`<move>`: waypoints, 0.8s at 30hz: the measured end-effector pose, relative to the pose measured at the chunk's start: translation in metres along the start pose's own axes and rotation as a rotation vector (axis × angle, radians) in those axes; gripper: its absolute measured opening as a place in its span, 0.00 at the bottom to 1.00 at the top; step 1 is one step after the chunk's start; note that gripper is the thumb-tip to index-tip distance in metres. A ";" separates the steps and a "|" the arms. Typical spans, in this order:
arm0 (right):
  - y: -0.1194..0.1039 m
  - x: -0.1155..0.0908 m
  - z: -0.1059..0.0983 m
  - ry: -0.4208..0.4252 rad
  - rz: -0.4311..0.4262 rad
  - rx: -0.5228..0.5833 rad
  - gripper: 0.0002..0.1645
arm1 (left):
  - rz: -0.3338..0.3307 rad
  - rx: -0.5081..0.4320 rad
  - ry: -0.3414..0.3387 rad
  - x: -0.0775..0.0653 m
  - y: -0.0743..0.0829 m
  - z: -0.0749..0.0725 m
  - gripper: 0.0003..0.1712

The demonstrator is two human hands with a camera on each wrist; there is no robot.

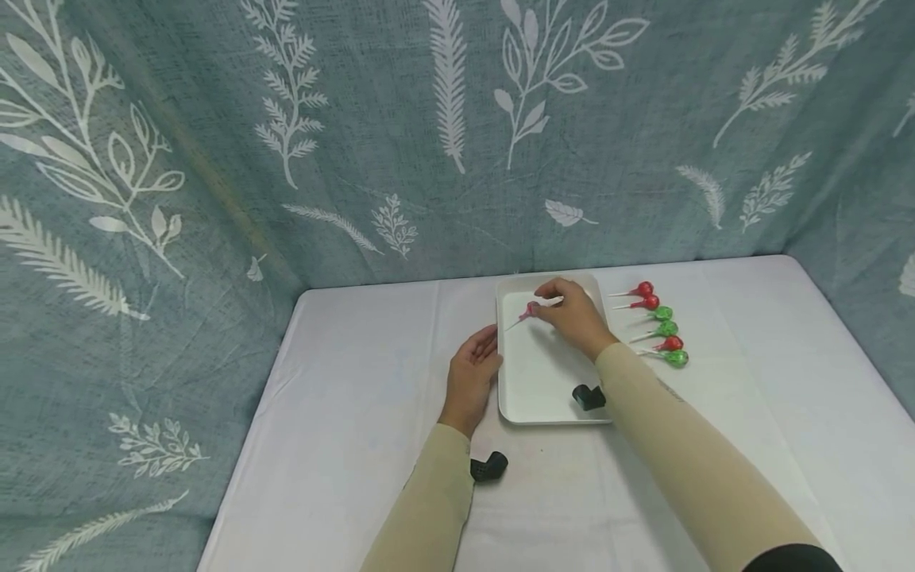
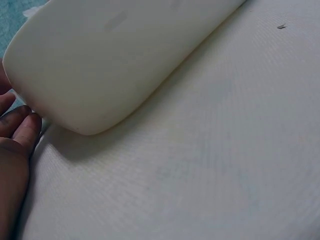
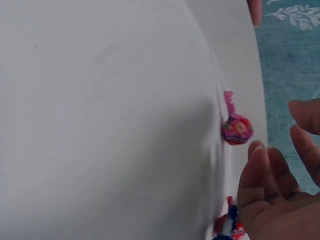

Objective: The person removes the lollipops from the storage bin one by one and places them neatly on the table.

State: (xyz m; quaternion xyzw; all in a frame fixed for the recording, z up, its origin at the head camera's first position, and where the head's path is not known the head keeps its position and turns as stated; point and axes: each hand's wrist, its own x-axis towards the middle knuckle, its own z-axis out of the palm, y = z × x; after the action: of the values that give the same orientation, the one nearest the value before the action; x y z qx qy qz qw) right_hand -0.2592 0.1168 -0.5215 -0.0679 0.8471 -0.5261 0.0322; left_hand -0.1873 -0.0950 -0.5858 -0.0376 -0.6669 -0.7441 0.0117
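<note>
With the left hand (image 1: 469, 387) loose beside the tray (image 1: 538, 401) and the right hand (image 1: 574, 321) spread, the pink lollipop (image 3: 237, 130) in the tray, likely light, hard and slick, is best held by its stick (image 1: 514, 324).

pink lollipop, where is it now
In the head view, the pink lollipop is toward the upper left of the white tray, next to the right hand.

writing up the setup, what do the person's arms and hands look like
Long beige sleeves cover both arms; the left hand and right hand are bare. A small black device sits by each wrist. A black patch borders the right sleeve.
</note>
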 end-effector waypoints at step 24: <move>0.027 0.000 0.017 -0.024 -0.055 -0.071 0.11 | 0.017 0.004 -0.012 0.000 0.001 0.001 0.28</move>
State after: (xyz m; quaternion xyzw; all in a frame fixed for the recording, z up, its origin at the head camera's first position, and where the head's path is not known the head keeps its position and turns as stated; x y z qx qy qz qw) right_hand -0.2588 0.1138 -0.5528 -0.0984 0.8627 -0.4954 0.0253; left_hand -0.1868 -0.0944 -0.5842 -0.0476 -0.6681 -0.7424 0.0139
